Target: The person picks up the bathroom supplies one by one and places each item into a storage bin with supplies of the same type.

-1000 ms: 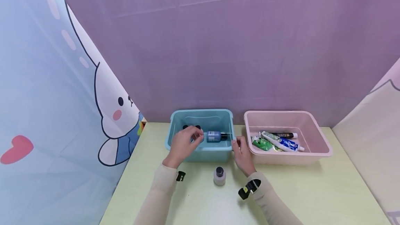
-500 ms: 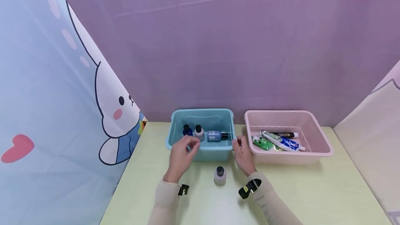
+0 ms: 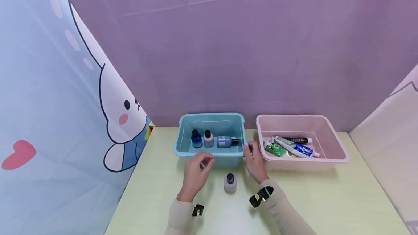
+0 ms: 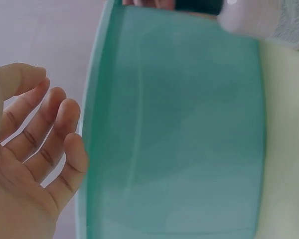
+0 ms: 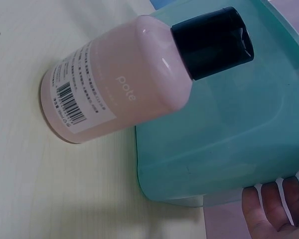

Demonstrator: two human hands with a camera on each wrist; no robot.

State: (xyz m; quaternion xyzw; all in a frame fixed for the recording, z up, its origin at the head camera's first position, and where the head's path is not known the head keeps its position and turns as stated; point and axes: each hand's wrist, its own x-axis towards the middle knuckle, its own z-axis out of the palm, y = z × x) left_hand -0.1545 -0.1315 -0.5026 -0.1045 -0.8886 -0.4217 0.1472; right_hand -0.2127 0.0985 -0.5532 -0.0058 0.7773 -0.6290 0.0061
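Observation:
In the head view, my left hand hovers in front of the near rim of the blue plastic bin; its fingers bend loosely around nothing. At the bin's near right corner, my right hand grips the rim. Inside the bin, a dark blue bottle and a pale pink bottle stand upright on the left, and a lighter blue bottle lies on its side with its black cap to the right. Another pale pink bottle with a black cap stands on the table between my hands.
To the right sits a pink bin holding several tubes: a green tube, a white and blue tube and a black tube. A purple cloth hangs behind both bins. The pale table extends toward the front.
My left hand has drawn back out of the blue bin toward the front, revealing the two upright bottles. My right hand has stayed at the bin's corner.

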